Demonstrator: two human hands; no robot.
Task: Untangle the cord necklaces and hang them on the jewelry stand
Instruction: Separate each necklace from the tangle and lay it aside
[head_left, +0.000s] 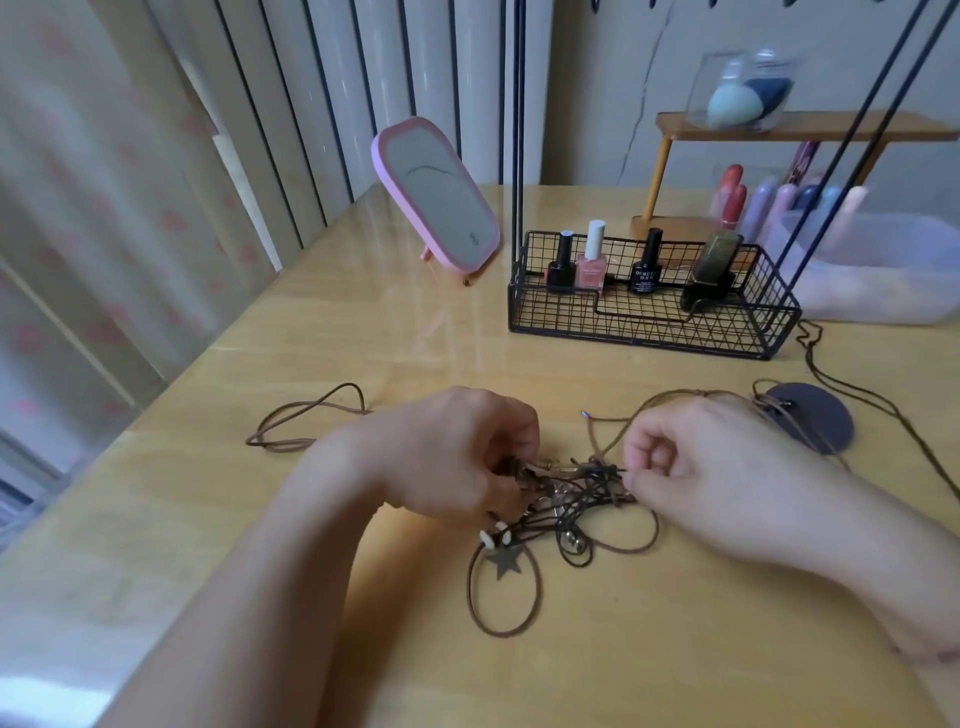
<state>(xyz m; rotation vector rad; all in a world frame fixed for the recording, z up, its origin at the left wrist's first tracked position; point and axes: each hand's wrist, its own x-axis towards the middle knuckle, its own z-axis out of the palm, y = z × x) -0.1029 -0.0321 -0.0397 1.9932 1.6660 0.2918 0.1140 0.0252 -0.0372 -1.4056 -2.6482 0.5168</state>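
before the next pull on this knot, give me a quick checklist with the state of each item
1. Left hand grips the dark knotted tangle of cord necklaces: ok.
2. Right hand pinches a cord at the tangle's right edge: ok.
3. Tangle loosened enough to pull a necklace free: not ok, cords and metal bits are bunched tight.
4. Metal star pendant lying clear of the knot: ok, it rests on the yellow wooden table below it.
5. Round dark pendant disc and its brown cord out of the pull: cannot tell, the cord runs behind the right hand.
6. Black wire jewelry stand hooks free: cannot tell, its top is cut off.
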